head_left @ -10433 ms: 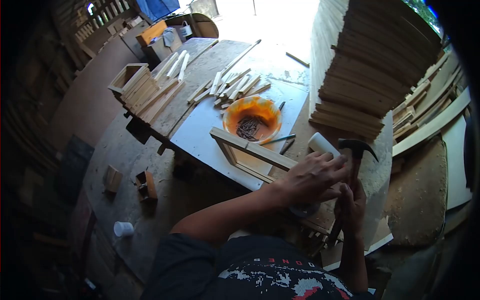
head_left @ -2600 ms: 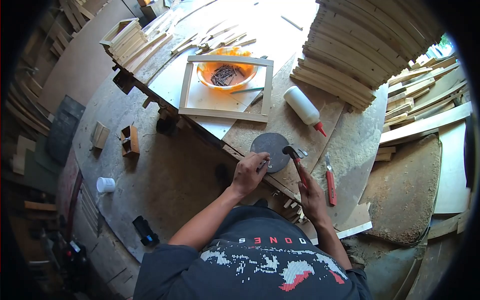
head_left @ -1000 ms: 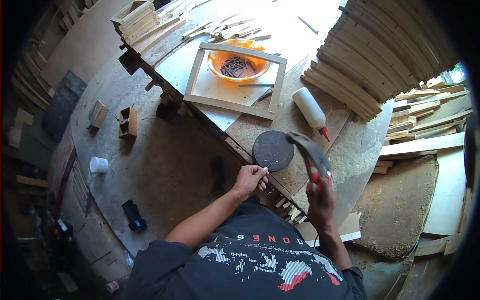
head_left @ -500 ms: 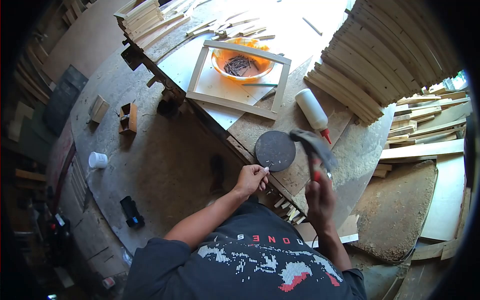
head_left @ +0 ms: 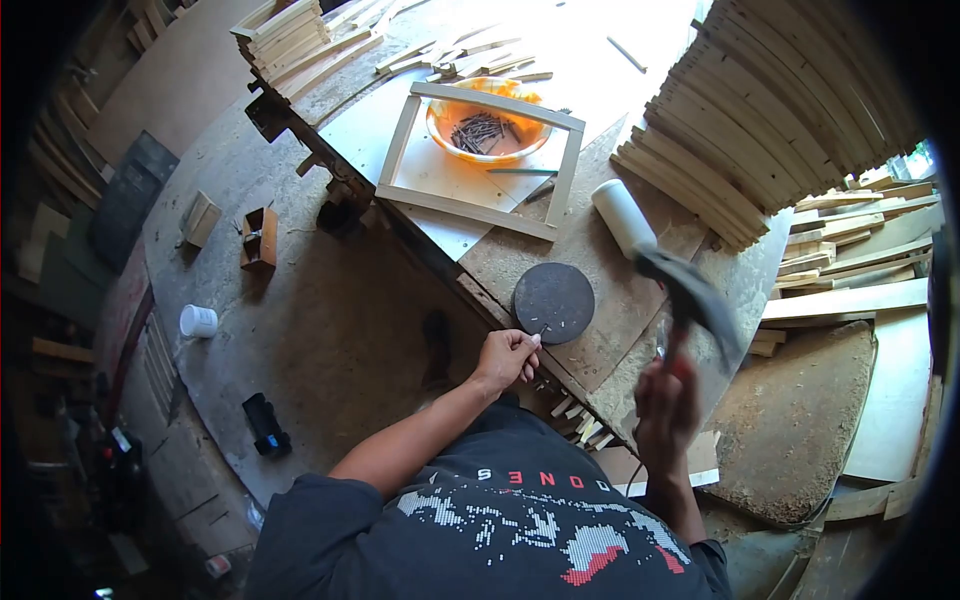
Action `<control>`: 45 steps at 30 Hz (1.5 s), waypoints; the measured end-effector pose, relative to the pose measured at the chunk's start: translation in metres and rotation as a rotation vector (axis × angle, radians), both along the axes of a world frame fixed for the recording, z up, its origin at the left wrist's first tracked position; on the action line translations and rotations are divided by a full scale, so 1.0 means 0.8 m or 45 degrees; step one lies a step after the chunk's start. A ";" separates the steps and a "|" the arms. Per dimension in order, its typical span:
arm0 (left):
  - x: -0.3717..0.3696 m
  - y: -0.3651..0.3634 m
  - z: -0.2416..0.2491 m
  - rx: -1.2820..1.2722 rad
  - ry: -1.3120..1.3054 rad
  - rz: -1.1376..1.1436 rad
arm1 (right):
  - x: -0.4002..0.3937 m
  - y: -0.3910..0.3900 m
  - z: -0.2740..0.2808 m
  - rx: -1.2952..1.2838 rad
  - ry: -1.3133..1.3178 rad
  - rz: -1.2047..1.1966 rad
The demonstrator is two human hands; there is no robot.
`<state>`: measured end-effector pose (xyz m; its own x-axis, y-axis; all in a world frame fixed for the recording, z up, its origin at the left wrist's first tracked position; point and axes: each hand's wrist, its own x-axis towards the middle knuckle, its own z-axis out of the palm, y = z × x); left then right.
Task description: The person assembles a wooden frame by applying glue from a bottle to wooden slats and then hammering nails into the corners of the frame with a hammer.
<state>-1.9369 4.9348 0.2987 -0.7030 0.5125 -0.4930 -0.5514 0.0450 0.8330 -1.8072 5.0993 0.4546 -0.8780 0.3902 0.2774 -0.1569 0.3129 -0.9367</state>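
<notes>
My right hand (head_left: pixel 668 400) is wrapped round the red grip of a claw hammer (head_left: pixel 692 290), whose head is raised above the bench and blurred. My left hand (head_left: pixel 508 360) pinches a small dark nail (head_left: pixel 545 328) at the near edge of a round dark disc (head_left: pixel 554 303). A few tiny pale bits lie on the disc. Just beyond it, a white glue bottle (head_left: pixel 622 215) lies on its side, its tip hidden behind the hammer head. A rectangular wooden frame (head_left: pixel 470 213) rests across an orange-and-white bowl (head_left: pixel 487 160) that holds many nails.
Tall stacks of wooden frames (head_left: pixel 770 110) stand at the right of the workbench (head_left: pixel 625 330). Loose wood strips (head_left: pixel 480 55) lie at the back. To the left are a small wooden box (head_left: pixel 258 238), a white tub (head_left: pixel 198 321) and a black object (head_left: pixel 265 425).
My right hand and the hammer have moved right and slightly down, and the hammer head now overlaps the glue bottle's tip. My left hand keeps its pinch at the disc's edge.
</notes>
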 end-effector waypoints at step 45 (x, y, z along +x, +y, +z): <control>-0.285 -0.005 0.059 -0.005 1.133 0.114 | -0.003 -0.028 -0.113 -0.276 -0.467 -0.560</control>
